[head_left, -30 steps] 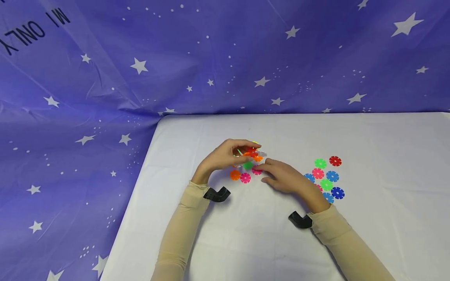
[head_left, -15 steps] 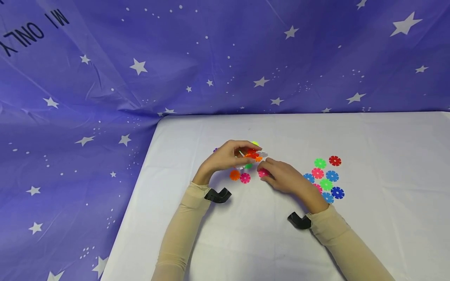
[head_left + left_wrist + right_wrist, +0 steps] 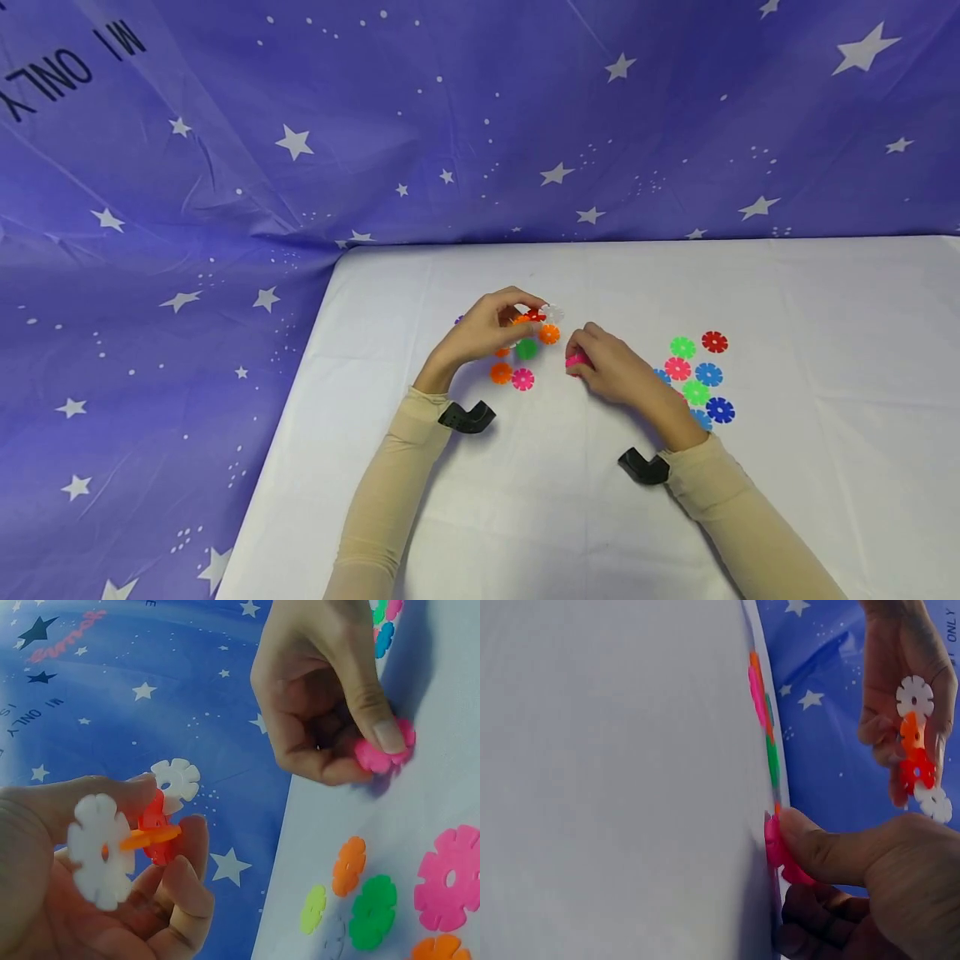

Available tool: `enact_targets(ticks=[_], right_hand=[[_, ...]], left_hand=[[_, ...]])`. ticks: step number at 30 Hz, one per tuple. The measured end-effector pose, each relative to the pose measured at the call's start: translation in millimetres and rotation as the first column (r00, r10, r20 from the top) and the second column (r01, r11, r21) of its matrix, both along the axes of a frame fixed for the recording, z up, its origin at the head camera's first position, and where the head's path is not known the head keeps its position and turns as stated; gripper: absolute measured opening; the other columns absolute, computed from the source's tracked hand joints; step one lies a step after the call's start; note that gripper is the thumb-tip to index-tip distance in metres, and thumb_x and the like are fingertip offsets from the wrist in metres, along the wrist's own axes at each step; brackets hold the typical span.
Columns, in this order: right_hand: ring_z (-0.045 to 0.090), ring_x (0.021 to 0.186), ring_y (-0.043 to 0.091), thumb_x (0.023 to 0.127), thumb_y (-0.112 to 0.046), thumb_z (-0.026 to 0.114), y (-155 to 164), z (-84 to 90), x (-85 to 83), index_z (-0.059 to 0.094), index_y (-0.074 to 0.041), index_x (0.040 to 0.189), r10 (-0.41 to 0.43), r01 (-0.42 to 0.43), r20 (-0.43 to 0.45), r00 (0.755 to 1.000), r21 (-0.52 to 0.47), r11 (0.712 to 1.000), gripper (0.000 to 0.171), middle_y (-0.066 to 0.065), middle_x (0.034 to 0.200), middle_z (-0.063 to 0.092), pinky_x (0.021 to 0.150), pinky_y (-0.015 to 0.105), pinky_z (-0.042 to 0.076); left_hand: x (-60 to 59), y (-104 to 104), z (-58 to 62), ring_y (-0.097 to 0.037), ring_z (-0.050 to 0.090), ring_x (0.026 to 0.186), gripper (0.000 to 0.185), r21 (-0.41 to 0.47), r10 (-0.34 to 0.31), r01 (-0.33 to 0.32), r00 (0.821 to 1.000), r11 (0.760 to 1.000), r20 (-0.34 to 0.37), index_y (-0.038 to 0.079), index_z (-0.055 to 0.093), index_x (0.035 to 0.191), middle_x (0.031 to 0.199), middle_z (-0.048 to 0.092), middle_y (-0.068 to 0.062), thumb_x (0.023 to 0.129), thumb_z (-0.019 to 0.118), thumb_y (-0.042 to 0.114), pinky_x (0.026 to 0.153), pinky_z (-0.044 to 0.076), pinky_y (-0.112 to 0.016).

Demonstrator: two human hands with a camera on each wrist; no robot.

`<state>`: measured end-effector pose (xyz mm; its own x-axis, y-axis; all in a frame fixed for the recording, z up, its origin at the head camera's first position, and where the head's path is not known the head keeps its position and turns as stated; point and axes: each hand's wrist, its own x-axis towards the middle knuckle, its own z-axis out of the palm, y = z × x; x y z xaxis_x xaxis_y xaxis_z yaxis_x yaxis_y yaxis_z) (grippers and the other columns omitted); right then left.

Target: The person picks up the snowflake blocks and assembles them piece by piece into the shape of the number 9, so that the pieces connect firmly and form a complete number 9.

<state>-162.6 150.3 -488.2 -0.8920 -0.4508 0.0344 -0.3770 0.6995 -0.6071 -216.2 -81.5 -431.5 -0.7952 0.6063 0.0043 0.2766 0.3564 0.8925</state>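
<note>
Left hand (image 3: 97,900) gripping a joined disc cluster (image 3: 142,832), right hand (image 3: 322,697) pinching a pink disc (image 3: 386,750), its centre thumb-hidden

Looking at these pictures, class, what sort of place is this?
Probably a staged tabletop recording set, not a lived-in room: a star-printed purple backdrop hangs behind a table under a plain white cloth, with only loose snowflake building discs laid out.

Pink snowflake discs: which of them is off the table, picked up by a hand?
The pink disc pinched in the right hand. The other pink discs lie flat on the white table, untouched.
</note>
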Motion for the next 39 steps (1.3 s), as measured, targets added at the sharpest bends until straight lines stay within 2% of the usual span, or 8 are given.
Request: enact_targets(ticks=[6, 10, 16, 22, 25, 29, 35, 39], right_hand=[[0.047, 0.063, 0.015, 0.091, -0.014, 0.068, 17, 6.4, -6.9, 0.061, -0.009, 0.094, -0.102, 0.102, 0.031, 0.994, -0.001, 0.995, 0.009, 0.000, 0.071, 0.054, 0.060, 0.029, 0.040], [0.050, 0.052, 0.015, 0.097, -0.015, 0.060, 27, 10.7, -9.7, 0.057, -0.006, 0.099, -0.141, 0.158, 0.119, 0.983, -0.148, 0.976, 0.010, 0.006, 0.069, 0.060, 0.051, 0.027, 0.042], [0.060, 0.050, 0.028, 0.102, -0.022, 0.053, 31, 16.6, -11.9, 0.050, -0.001, 0.105, -0.116, 0.251, 0.342, 0.933, -0.381, 0.890, 0.022, 0.016, 0.079, 0.073, 0.050, 0.028, 0.044], [0.059, 0.051, 0.030, 0.103, -0.017, 0.048, 30, 21.7, -10.5, 0.050, 0.000, 0.107, -0.051, 0.310, 0.467, 0.883, -0.497, 0.811, 0.018, 0.007, 0.080, 0.076, 0.050, 0.029, 0.046], [0.057, 0.050, 0.024, 0.103, -0.016, 0.047, 29, 22.5, -9.8, 0.050, 0.000, 0.108, -0.034, 0.327, 0.496, 0.868, -0.518, 0.791, 0.017, 0.001, 0.077, 0.075, 0.050, 0.027, 0.044], [0.054, 0.051, 0.017, 0.103, -0.017, 0.049, 28, 22.5, -10.0, 0.051, 0.001, 0.113, -0.032, 0.331, 0.492, 0.870, -0.534, 0.778, 0.020, 0.004, 0.076, 0.075, 0.053, 0.025, 0.043], [0.055, 0.057, 0.019, 0.101, -0.015, 0.053, 29, 23.4, -9.8, 0.054, 0.002, 0.123, -0.041, 0.329, 0.460, 0.887, -0.565, 0.757, 0.028, 0.015, 0.075, 0.072, 0.057, 0.028, 0.046], [0.057, 0.060, 0.022, 0.101, -0.016, 0.055, 29, 24.5, -9.4, 0.051, 0.007, 0.126, -0.022, 0.310, 0.437, 0.899, -0.600, 0.737, 0.035, 0.010, 0.078, 0.074, 0.058, 0.029, 0.047]], left_hand=[[-0.5, 1, -3.4, -0.020, 0.059, 0.086, 0.028, -0.017, 0.008, -0.008, 1.000, 1.000, -0.014, 0.008, 0.068, 0.118, 0.115, 0.066, -0.006, 0.090, 0.069, 0.011, 0.077, 0.048, -0.025], [-0.6, 3, -4.3, -0.019, 0.058, 0.088, 0.027, -0.035, 0.010, -0.012, 0.999, 0.999, -0.038, 0.007, 0.068, 0.116, 0.112, 0.067, -0.006, 0.090, 0.070, 0.010, 0.077, 0.047, -0.025], [1.0, 8, -4.3, -0.018, 0.058, 0.086, 0.026, -0.078, -0.017, 0.010, 0.996, 0.997, -0.083, 0.006, 0.067, 0.115, 0.112, 0.066, -0.007, 0.089, 0.070, 0.009, 0.078, 0.048, -0.023], [3.6, 11, -4.7, -0.018, 0.056, 0.086, 0.027, -0.099, -0.069, 0.058, 0.991, 0.993, -0.116, 0.003, 0.067, 0.115, 0.113, 0.066, -0.010, 0.090, 0.070, 0.011, 0.076, 0.048, -0.023], [4.2, 12, -5.7, -0.017, 0.056, 0.085, 0.027, -0.104, -0.073, 0.060, 0.990, 0.993, -0.124, 0.002, 0.067, 0.115, 0.112, 0.066, -0.010, 0.090, 0.071, 0.012, 0.076, 0.047, -0.023], [5.3, 12, -6.1, -0.016, 0.056, 0.085, 0.025, -0.108, -0.072, 0.058, 0.990, 0.992, -0.124, 0.005, 0.067, 0.114, 0.110, 0.066, -0.007, 0.090, 0.071, 0.011, 0.075, 0.048, -0.023], [4.7, 14, -7.4, -0.015, 0.058, 0.085, 0.025, -0.080, -0.083, 0.074, 0.990, 0.994, -0.117, 0.003, 0.067, 0.113, 0.105, 0.067, -0.006, 0.090, 0.071, 0.011, 0.077, 0.050, -0.024], [4.2, 15, -8.6, -0.014, 0.059, 0.085, 0.026, -0.053, -0.093, 0.089, 0.991, 0.995, -0.098, 0.001, 0.067, 0.113, 0.101, 0.068, -0.006, 0.090, 0.070, 0.011, 0.076, 0.050, -0.025]])
